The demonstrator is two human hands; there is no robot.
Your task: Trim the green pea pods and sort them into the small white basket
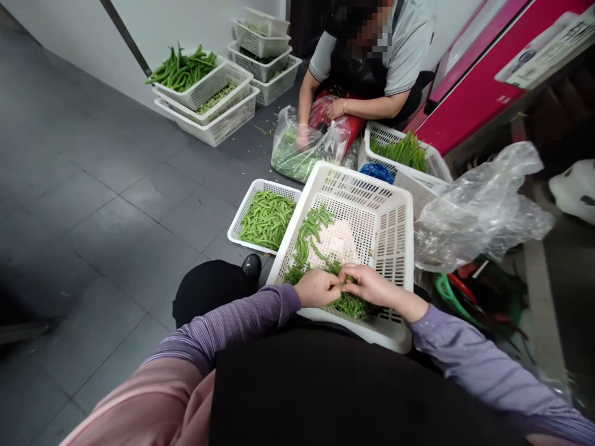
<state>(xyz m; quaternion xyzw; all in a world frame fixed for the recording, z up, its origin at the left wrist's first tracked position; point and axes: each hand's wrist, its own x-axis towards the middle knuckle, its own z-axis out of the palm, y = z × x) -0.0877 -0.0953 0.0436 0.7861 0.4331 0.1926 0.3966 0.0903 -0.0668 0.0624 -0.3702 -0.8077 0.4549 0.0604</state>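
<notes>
A large white basket [395, 217] rests tilted before me, with green pods [304, 238] along its left side and a pale pink patch [339, 240] on its floor. Thin green scraps [351, 305] lie at its near end. Over them my left hand [320, 287] is closed, its fingertips pinched. My right hand [365, 284] meets it from the right, thumb and fingers pressed together. Whatever lies between the fingertips is too small to name. Just left of the basket, a smaller white tray [232, 230] holds many green pods [267, 218].
Across from me a person reaches into a clear plastic bag [292, 158] of greens. Stacked white baskets [214, 133] stand at the back left, more [272, 93] beside them. A basket [434, 162] of long greens, a crumpled plastic bag [478, 204] and a green-rimmed container [449, 297] are at right.
</notes>
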